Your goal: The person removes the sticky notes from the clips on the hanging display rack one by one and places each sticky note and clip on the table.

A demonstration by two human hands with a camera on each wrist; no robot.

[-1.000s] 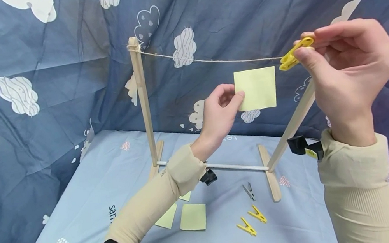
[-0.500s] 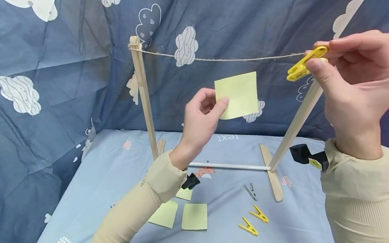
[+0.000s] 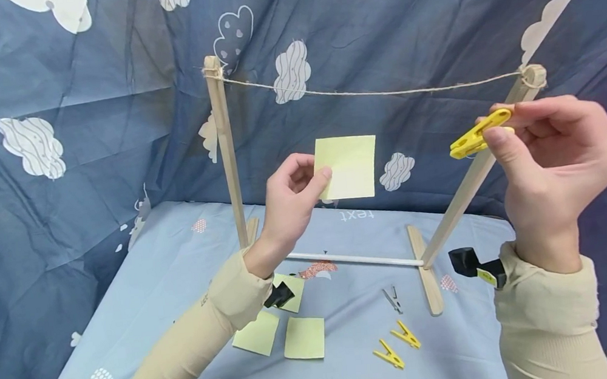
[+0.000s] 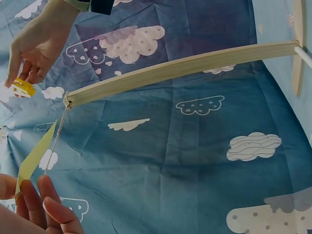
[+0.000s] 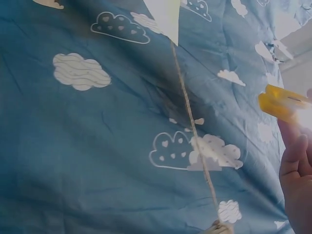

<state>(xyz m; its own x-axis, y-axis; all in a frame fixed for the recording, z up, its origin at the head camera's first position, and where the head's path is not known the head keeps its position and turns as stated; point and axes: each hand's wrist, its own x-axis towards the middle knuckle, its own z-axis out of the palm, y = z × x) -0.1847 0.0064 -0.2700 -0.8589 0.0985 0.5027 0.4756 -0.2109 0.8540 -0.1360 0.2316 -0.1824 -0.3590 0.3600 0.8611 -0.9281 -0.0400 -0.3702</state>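
My left hand (image 3: 293,199) pinches a square yellow sticky note (image 3: 349,167) by its left edge, holding it up below the string (image 3: 382,93) in the head view. Off to the right, my right hand (image 3: 562,170) grips a yellow clothespin (image 3: 479,134) between thumb and fingers, its nose pointing left. The string runs between the tops of two wooden posts, and both note and clothespin are apart from it. In the left wrist view the note (image 4: 36,156) appears nearly edge-on, and the clothespin (image 4: 23,87) shows beyond it.
Two yellow clothespins (image 3: 389,355) and a grey one (image 3: 393,300) lie on the blue cloth. Several sticky notes (image 3: 304,338) lie left of them. The left post (image 3: 227,154), right post (image 3: 460,196) and white crossbar (image 3: 359,260) form the frame before a cloud-print curtain (image 3: 87,161).
My left hand has moved left and down with the sticky note. My right hand has drawn lower with the clothespin, away from the string, uncovering the right post's top.
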